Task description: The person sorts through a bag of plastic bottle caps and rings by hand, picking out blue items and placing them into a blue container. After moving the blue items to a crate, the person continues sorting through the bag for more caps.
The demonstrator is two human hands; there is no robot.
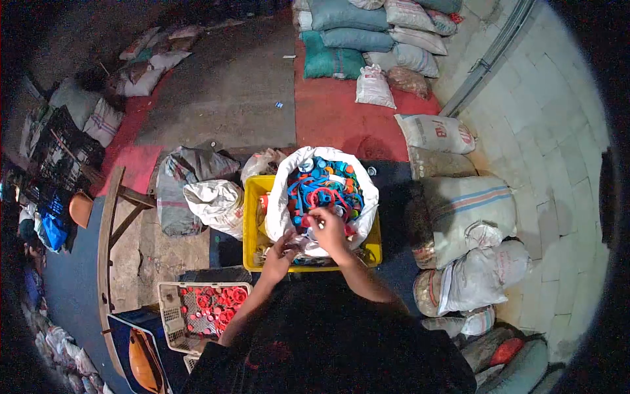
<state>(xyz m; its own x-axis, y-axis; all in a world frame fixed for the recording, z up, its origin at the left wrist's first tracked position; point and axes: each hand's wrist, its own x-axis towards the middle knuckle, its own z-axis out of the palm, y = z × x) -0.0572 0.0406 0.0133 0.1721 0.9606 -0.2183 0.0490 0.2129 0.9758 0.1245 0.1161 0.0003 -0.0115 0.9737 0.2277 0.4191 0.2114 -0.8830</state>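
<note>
A white sack [368,190] with a rolled rim stands open in a yellow crate [251,226]. Mostly blue plastic caps and rings [328,176], with red, orange and green ones among them, fill the sack. My right hand [328,231] is over the front part of the caps, its fingers pinched together near a red piece; what they hold is too small to make out. At the sack's front left rim is my left hand [279,257], fingers bent against the rim; whether it grips anything is unclear.
A beige basket [168,315] of red caps sits at the lower left, beside a wooden frame [108,243]. Filled sacks stand left of the crate [220,203], along the right wall [469,210] and stacked at the back [348,36].
</note>
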